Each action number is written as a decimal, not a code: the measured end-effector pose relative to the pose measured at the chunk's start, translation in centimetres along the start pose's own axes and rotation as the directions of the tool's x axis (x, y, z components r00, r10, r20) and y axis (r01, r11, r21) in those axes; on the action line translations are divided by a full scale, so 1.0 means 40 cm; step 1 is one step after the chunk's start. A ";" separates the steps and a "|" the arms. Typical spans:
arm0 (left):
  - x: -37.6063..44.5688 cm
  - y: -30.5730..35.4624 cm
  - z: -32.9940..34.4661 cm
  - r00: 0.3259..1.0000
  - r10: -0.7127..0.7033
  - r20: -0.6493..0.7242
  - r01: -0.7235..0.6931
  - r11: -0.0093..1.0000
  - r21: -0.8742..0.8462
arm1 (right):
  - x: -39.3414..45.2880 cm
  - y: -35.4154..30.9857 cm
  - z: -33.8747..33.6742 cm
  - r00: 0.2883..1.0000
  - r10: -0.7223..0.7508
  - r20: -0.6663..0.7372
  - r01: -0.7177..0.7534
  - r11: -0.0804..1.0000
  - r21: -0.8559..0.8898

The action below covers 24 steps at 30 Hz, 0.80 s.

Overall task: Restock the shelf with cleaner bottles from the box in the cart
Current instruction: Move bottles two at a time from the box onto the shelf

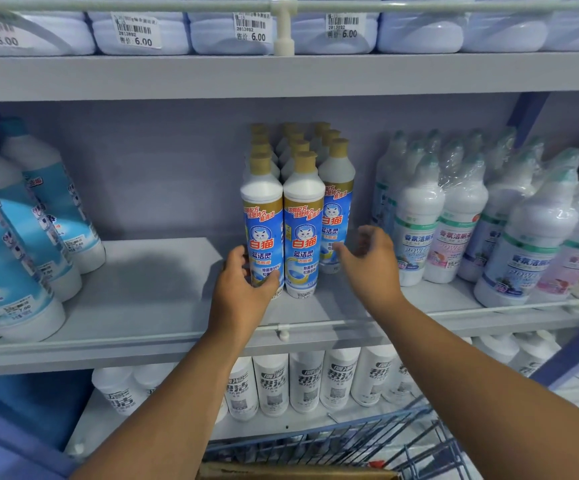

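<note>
Several white cleaner bottles with gold caps and blue cat labels stand in three rows on the middle shelf (pixel 149 306). My left hand (pixel 243 289) wraps around the base of the front left bottle (pixel 262 216), which stands upright on the shelf. The front middle bottle (pixel 303 220) stands right beside it. My right hand (pixel 371 265) hovers open with fingers spread, just right of the front right bottle (pixel 336 202), not touching it. The cardboard box (pixel 295 472) shows only as a brown edge at the bottom, inside the blue wire cart (pixel 385 434).
Blue-labelled bottles (pixel 21 237) fill the shelf's left end and shrink-wrapped white bottles (pixel 454 216) the right. A wide bare stretch of shelf lies left of the cat-label rows. A low rail (pixel 283 329) runs along the shelf front. White bottles (pixel 305 379) line the shelf below.
</note>
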State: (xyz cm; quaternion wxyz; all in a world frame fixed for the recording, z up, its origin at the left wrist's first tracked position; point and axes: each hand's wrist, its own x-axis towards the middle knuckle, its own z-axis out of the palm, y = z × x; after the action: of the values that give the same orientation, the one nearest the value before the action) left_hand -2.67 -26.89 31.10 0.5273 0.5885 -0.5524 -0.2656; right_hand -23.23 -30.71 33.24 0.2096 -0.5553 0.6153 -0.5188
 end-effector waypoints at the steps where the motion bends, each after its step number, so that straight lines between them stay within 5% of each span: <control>1: 0.000 -0.002 0.000 1.000 -0.002 0.001 0.002 1.000 -0.010 | 0.019 0.002 0.005 0.997 0.058 0.051 -0.058 0.998 -0.012; 4: 0.002 -0.006 0.000 1.000 -0.002 0.004 0.002 1.000 -0.028 | 0.045 0.002 0.032 0.985 0.068 0.156 -0.065 0.998 -0.026; 24: 0.001 0.009 0.002 1.000 -0.009 -0.020 0.010 0.999 0.048 | 0.070 -0.003 0.018 0.963 0.037 0.267 -0.030 0.999 -0.029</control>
State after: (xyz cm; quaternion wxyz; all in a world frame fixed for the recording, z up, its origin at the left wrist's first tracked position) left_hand -2.86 -26.90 31.44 0.5172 0.6061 -0.5506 -0.2488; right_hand -23.39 -33.49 33.96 0.2927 -0.6122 0.5971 -0.4279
